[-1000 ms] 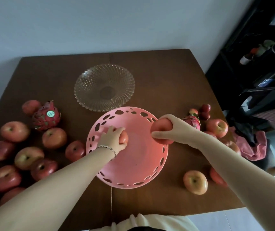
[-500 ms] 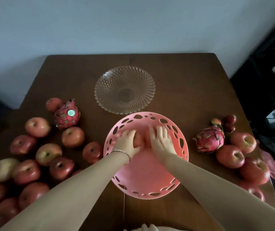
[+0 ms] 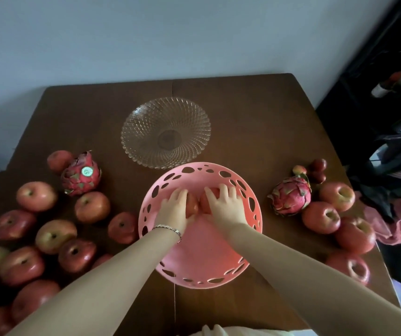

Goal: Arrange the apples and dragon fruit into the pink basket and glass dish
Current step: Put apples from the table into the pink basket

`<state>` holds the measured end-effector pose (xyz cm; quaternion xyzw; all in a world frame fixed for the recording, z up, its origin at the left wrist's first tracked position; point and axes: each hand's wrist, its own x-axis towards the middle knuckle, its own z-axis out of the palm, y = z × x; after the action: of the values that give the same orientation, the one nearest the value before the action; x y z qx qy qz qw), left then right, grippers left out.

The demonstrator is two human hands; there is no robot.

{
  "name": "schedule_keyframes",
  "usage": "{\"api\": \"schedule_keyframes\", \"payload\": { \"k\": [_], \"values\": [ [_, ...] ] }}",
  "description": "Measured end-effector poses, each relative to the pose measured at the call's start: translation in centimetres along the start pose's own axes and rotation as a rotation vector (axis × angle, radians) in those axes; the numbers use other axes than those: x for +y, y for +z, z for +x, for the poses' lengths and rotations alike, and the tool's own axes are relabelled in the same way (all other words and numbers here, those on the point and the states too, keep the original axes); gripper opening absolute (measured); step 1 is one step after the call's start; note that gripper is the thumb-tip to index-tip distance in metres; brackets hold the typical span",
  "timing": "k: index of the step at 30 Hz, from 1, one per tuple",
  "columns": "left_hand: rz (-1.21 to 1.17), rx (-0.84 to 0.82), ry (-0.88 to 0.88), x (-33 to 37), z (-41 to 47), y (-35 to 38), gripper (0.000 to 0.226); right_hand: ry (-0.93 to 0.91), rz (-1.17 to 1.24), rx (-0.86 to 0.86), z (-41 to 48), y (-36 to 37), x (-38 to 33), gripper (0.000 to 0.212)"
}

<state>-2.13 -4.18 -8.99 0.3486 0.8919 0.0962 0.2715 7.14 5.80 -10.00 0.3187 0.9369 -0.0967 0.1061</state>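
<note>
Both my hands are inside the pink basket [image 3: 255, 214] at the table's middle. My left hand [image 3: 172, 209] lies over one red apple [image 3: 192, 206], my right hand [image 3: 226, 204] over a second red apple [image 3: 205, 202]; the two apples touch side by side on the basket's floor. Behind the basket stands the glass dish [image 3: 165, 135], with nothing in it. A dragon fruit [image 3: 81, 175] with a green sticker lies left, another dragon fruit [image 3: 290, 196] right. Several apples [image 3: 36, 195] lie loose on the left, several more apples [image 3: 320, 217] on the right.
The brown table [image 3: 255, 112] ends at a pale wall behind. Three small dark red fruits [image 3: 317, 169] sit behind the right dragon fruit. A pink cloth [image 3: 388, 221] and dark clutter lie off the table's right edge.
A second ago my right hand carried its apple above the basket's right rim; it has since come down into the basket beside my left hand's apple. The camera view has shifted.
</note>
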Motion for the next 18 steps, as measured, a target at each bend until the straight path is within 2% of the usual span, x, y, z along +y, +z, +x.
{"api": "schedule_keyframes", "payload": {
  "k": [2,6,9,11,12,13,15,17,18],
  "values": [
    [0.086,0.011,0.0,0.2,-0.2,0.1,0.065,-0.003,0.017,-0.061,0.4,-0.9,-0.5,0.058],
    [0.3,0.104,0.156,1.4,-0.6,0.4,0.055,0.026,0.307,-0.203,0.1,-3.1,1.3,0.082],
    [0.414,0.023,0.232,1.7,-0.9,0.5,0.066,0.048,0.513,-0.035,-2.5,-7.1,5.0,0.064],
    [0.489,-0.03,0.236,1.9,-1.1,0.5,0.072,0.072,0.523,0.074,-5.0,-8.8,8.1,0.048],
    [0.505,-0.038,0.227,1.8,-1.1,0.4,0.072,0.09,0.503,0.068,-6.2,-9.1,9.3,0.045],
    [0.511,-0.047,0.221,2.1,-1.2,0.6,0.071,0.113,0.462,0.003,-7.8,-9.0,10.7,0.047],
    [0.508,-0.057,0.201,2.3,-1.3,0.5,0.072,0.105,0.323,-0.255,-10.1,-7.4,12.3,0.061],
    [0.5,-0.069,0.172,2.8,-1.5,0.6,0.078,0.047,0.117,-0.512,-11.8,-4.8,12.9,0.079],
    [0.5,-0.061,0.163,3.1,-1.7,0.6,0.08,-0.004,-0.011,-0.584,-12.4,-3.5,12.9,0.084]
  ]
}}
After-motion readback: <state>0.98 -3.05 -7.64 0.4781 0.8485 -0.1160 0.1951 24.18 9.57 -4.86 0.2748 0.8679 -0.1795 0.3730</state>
